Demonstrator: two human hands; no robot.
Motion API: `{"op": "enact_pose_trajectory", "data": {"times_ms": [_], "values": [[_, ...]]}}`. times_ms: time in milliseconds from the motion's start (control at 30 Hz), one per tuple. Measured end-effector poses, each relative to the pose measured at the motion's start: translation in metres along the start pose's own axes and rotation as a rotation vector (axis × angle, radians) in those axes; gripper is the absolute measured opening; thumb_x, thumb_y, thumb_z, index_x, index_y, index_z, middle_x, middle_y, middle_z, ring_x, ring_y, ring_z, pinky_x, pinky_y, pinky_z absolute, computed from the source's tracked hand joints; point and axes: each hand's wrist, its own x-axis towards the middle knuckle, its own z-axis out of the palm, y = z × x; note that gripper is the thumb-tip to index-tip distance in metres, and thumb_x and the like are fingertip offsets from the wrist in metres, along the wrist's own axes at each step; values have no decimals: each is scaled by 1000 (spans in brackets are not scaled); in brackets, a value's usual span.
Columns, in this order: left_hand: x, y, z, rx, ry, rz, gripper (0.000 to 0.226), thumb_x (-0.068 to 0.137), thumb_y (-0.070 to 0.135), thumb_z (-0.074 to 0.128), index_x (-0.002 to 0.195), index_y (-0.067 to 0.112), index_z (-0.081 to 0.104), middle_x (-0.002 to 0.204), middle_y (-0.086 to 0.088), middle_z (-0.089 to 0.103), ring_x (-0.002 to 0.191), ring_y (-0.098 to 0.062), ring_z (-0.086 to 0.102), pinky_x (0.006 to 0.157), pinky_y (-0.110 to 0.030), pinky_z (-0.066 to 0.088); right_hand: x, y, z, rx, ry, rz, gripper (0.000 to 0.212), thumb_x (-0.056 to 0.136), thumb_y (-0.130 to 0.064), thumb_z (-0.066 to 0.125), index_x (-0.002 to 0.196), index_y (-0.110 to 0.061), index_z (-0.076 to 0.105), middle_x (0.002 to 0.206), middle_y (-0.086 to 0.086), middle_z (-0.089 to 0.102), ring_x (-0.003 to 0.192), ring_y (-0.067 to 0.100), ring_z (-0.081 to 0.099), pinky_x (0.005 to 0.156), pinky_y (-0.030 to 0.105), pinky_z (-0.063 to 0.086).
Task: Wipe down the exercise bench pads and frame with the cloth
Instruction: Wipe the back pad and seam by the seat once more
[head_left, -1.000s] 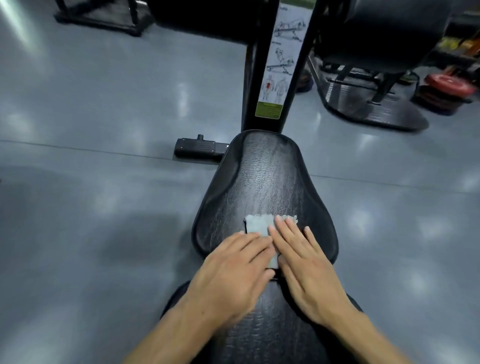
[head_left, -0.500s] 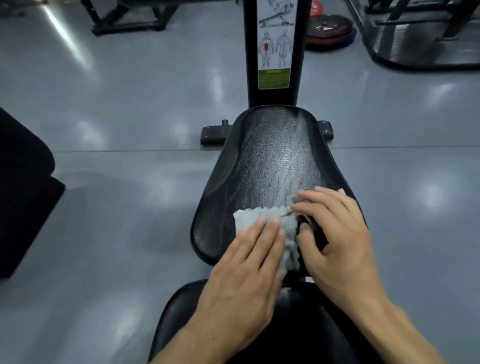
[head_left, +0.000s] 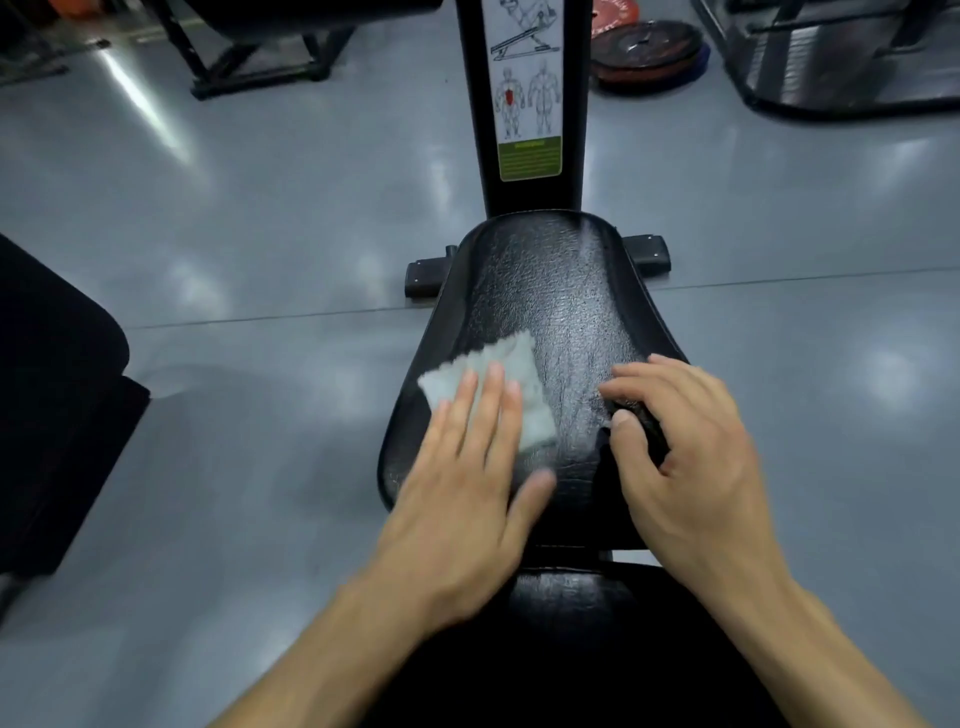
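Lying under left hand (head_left: 467, 467): cloth (head_left: 511, 382)

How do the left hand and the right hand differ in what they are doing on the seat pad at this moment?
The left hand lies flat with straight fingers pressing the cloth; the right hand has curled fingers and touches no cloth. The left hand works the pad's left part, the right hand sits by its right edge, seemingly round something dark that I cannot identify. Both are bare and over the seat pad.

Dim overhead light, floor (head_left: 260, 249) glare, soft wide-angle blur
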Motion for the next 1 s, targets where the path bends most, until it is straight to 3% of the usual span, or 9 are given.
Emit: {"op": "enact_pose_trajectory", "data": {"times_ms": [133, 267, 367, 600, 733, 867, 1000], "values": [[-22, -10, 1, 8, -6, 92, 72, 106, 57, 8, 164, 13, 1, 172, -2, -10, 158, -20, -13, 126, -39, 0, 0, 1, 1, 13, -17, 33, 24, 95, -17, 54, 109, -15, 73, 119, -4, 68, 130, 21, 53, 116, 31, 35], [61, -33, -11, -122, -9, -74, 78, 101, 63, 4, 162, 17, -10, 168, 0, -22, 154, -13, -25, 126, -34, -12, 1, 3, 5, 7, -29, 66, 24, 95, -18, 53, 108, -17, 72, 120, -6, 67, 130, 19, 52, 115, 28, 35], [103, -42, -19, -247, -44, -164, 73, 107, 56, 15, 162, 15, -12, 168, -2, -25, 154, -13, -25, 127, -36, -9, 0, 0, 8, 4, -41, 83, 24, 94, -19, 53, 108, -17, 72, 120, -7, 66, 129, 18, 52, 114, 26, 34], [8, -22, -8, 0, -42, 48, 75, 103, 60, 0, 163, 14, -6, 170, -1, -18, 155, -17, -22, 127, -38, -5, 4, -6, 7, 47, -47, 120, 24, 94, -21, 53, 110, -21, 72, 123, -14, 63, 131, 10, 49, 115, 21, 32], [67, -33, -17, -13, -22, -26, 78, 99, 62, 0, 162, 18, -12, 168, 2, -24, 153, -13, -29, 127, -35, -10, 8, 1, 5, 76, -42, 161, 25, 95, -23, 51, 110, -23, 71, 125, -14, 62, 134, 9, 47, 114, 16, 28], [151, -41, -35, -116, -67, -118, 71, 108, 52, 15, 162, 13, -11, 168, -3, -24, 150, -14, -29, 125, -34, -15, 10, 4, 2, 74, -26, 193, 26, 95, -23, 50, 111, -24, 70, 125, -16, 61, 134, 10, 47, 113, 18, 30], [138, -34, -31, -104, -44, -84, 77, 103, 60, 7, 162, 13, -10, 169, -4, -22, 153, -17, -27, 127, -38, -11, 10, 4, 0, 85, -20, 214, 27, 95, -24, 49, 111, -23, 70, 125, -16, 61, 132, 7, 47, 112, 14, 28]]}}
